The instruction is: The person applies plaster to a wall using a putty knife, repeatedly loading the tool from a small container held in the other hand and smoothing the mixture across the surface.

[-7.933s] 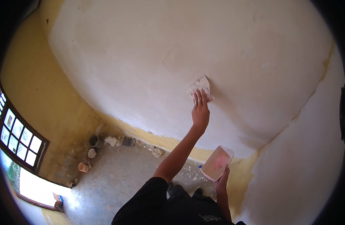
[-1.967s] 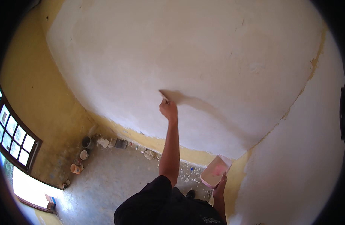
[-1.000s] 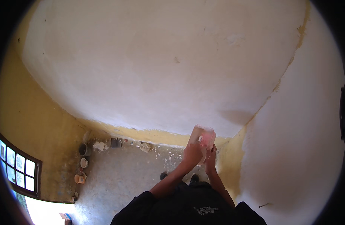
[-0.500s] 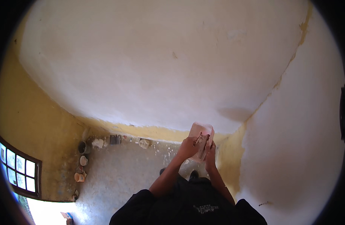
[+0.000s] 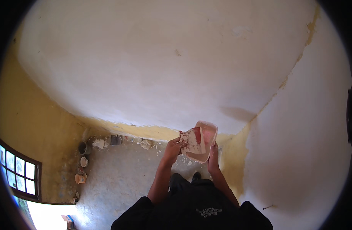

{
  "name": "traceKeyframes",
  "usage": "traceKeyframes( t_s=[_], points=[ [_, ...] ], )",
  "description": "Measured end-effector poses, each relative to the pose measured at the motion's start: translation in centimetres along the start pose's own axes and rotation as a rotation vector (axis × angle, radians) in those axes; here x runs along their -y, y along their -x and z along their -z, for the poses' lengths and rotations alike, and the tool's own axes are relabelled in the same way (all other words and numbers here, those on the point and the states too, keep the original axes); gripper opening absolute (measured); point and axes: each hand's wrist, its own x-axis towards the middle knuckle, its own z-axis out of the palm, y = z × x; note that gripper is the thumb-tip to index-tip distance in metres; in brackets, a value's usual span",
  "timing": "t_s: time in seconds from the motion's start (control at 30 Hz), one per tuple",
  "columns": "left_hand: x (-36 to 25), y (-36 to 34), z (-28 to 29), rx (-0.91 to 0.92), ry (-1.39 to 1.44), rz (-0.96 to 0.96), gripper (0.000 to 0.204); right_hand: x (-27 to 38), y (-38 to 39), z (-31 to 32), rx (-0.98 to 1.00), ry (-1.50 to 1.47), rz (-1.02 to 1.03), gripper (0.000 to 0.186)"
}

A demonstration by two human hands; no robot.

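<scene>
My left hand (image 5: 171, 149) is closed on a wide red putty scraper (image 5: 192, 142) smeared with off-white putty. The blade lies flat-on across the opening of a pinkish plastic tub (image 5: 211, 130), covering part of it. On the tub's right side, my right hand (image 5: 213, 158) grips the wall, its fingers partly hidden. Pale residue coats the tub's rim and inside. Both hands are in front of my body, near the foot of a large white-coated wall (image 5: 145, 69).
A second white-coated wall (image 5: 298, 145) meets the first at a corner on the right. Buckets (image 5: 84, 148) and other containers line the yellow wall (image 5: 55, 153) at left. Pale lumps (image 5: 146, 144) and splatters lie on the concrete floor (image 5: 118, 176). A barred window (image 5: 21, 170) is at far left.
My left hand has moved left with the scraper, turning its putty-covered face into view. The tub, held in my right hand, has shifted and tilted slightly.
</scene>
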Motion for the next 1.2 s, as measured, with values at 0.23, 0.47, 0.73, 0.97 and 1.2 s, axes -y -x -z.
traceKeyframes(
  t_s=[0.23, 0.47, 0.73, 0.97, 1.2],
  points=[
    [2.8, -2.0, 3.0, 0.176, 0.293, 0.083, 0.036, -1.6, -1.0, 1.1, -0.029, -0.103, -0.025, 0.048],
    [-4.4, -5.4, 6.9, -0.09, 0.355, -0.302, 0.038, -1.0, -1.9, 1.6, -0.092, -0.183, -0.018, 0.048],
    [-19.3, -11.2, 1.2, -1.008, -0.735, -1.369, 0.039, -3.5, -3.4, 4.5, -0.085, -0.208, 0.037, 0.052],
    [-6.7, -19.9, 1.1, -0.841, -1.345, -1.177, 0.061, -2.3, -1.6, 4.2, -0.157, -0.157, 0.004, 0.051],
    [-3.1, -13.0, 4.0, -0.785, -0.908, -1.072, 0.051, -0.7, -1.0, 3.8, -0.134, -0.271, 0.015, 0.048]
  ],
)
